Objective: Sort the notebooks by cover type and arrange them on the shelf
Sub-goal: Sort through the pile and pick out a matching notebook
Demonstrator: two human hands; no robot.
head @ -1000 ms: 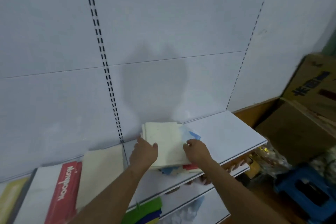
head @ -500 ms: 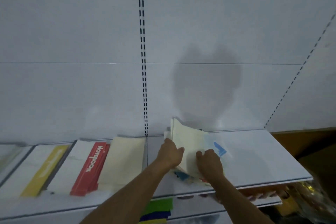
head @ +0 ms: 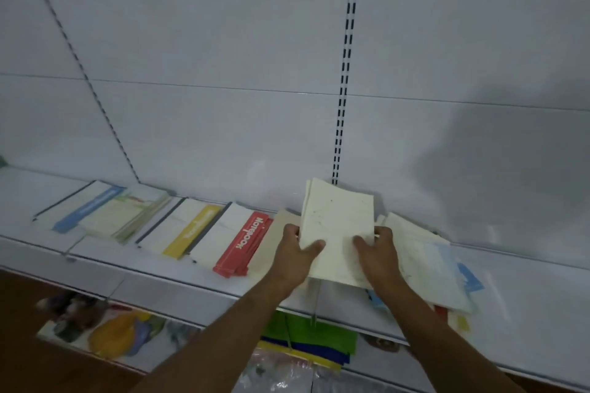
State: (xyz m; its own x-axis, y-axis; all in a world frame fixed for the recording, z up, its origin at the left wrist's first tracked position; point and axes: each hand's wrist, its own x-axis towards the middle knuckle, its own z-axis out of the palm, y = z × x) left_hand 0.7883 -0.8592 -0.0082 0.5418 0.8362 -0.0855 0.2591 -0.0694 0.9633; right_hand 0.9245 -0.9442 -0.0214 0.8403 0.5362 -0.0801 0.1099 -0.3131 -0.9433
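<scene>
A: From the head camera, what do the hands have?

B: Both grip one small bundle of cream notebooks (head: 338,233), lifted and tilted up off the shelf (head: 526,284). The left hand (head: 295,260) curls round the bundle's left edge with the thumb on the cover; the right hand (head: 380,257) pinches the lower right edge, thumb on top as well.

A: And where does that bundle sit relative to the red notebook stack?

B: Just right of the red notebook stack (head: 244,244), held above a cream cover (head: 282,223) that lies flat beside the red one. Further right of the bundle is a loose unsorted pile (head: 427,262), pale covers with blue, red and yellow edges peeking out. Left of the red stack come the yellow-banded stack (head: 188,228), then the blue-banded stack (head: 95,209), all flat in a row.

A: So which step is this?

B: I'd judge it a plain cream batch pulled from the mixed pile, on its way to its group. The next move likely calls for lowering it squarely onto the cream cover beside the red stack, edges aligned, without nudging the red notebooks.
</scene>
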